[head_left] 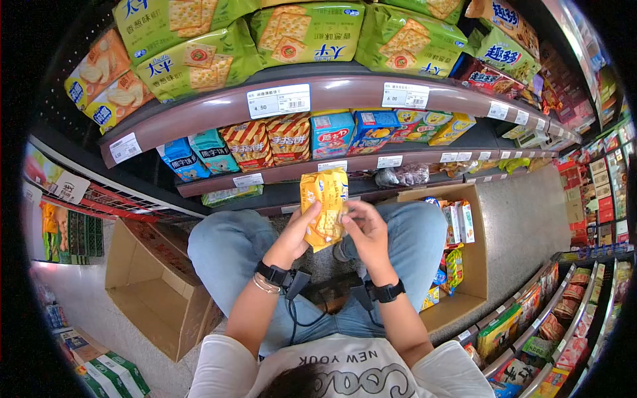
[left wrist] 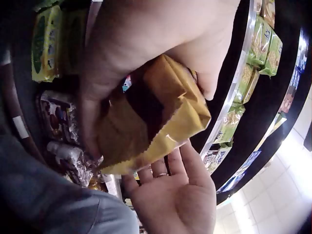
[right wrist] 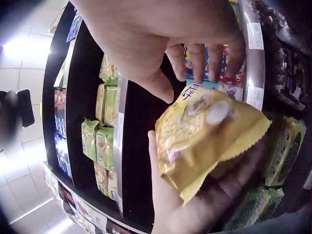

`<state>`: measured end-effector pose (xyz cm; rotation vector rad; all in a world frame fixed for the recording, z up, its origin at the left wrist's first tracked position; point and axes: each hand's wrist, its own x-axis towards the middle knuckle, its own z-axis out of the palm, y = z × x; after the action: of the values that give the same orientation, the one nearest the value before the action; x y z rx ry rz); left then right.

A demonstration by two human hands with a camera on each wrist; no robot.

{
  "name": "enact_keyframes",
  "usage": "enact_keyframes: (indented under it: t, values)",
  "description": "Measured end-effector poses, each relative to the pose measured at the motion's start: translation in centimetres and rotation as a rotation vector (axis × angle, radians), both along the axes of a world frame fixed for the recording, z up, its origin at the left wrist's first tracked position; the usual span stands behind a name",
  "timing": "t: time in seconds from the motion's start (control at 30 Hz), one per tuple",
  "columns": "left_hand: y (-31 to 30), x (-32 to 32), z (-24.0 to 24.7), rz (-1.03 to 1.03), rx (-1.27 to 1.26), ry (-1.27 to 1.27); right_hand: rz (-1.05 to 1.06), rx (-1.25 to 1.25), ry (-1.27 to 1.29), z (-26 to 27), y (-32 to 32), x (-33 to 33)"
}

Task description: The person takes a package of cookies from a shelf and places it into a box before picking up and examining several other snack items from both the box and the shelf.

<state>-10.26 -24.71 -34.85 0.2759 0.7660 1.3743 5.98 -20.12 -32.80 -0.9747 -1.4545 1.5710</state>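
A yellow packet of crackers [head_left: 325, 199] is held upright over the lap in the head view. My left hand [head_left: 296, 232] grips it from the left side, thumb across its front. Beside its right edge is my right hand [head_left: 369, 233], fingers loosely bent. The right wrist view shows the packet [right wrist: 204, 131] lying in the left hand [right wrist: 195, 209], while the right hand [right wrist: 161, 44] hovers over it with a gap between. In the left wrist view, the packet's crimped end [left wrist: 161, 151] faces the camera and the right palm [left wrist: 175, 200] is turned up beneath it.
Shelves ahead carry green cracker packs [head_left: 305, 33] above and smaller biscuit packs [head_left: 288, 139] below. An open cardboard box [head_left: 156, 292] stands at left; another box [head_left: 474, 285] with several snack packs is at right. Wrist straps with cables [head_left: 292, 305] hang near the lap.
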Motion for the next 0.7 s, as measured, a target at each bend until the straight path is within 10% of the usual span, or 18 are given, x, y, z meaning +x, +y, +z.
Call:
enact_keyframes:
  t: [0.37,0.7]
  values:
    - [-0.6,-0.2,0.7,-0.289,0.129,-0.053,0.122,-0.307,0.180,2.4,2.7,0.8]
    - [0.5,-0.3,0.9,-0.001,0.164,-0.025,-0.117,-0.101,0.256,4.0,2.1,1.6]
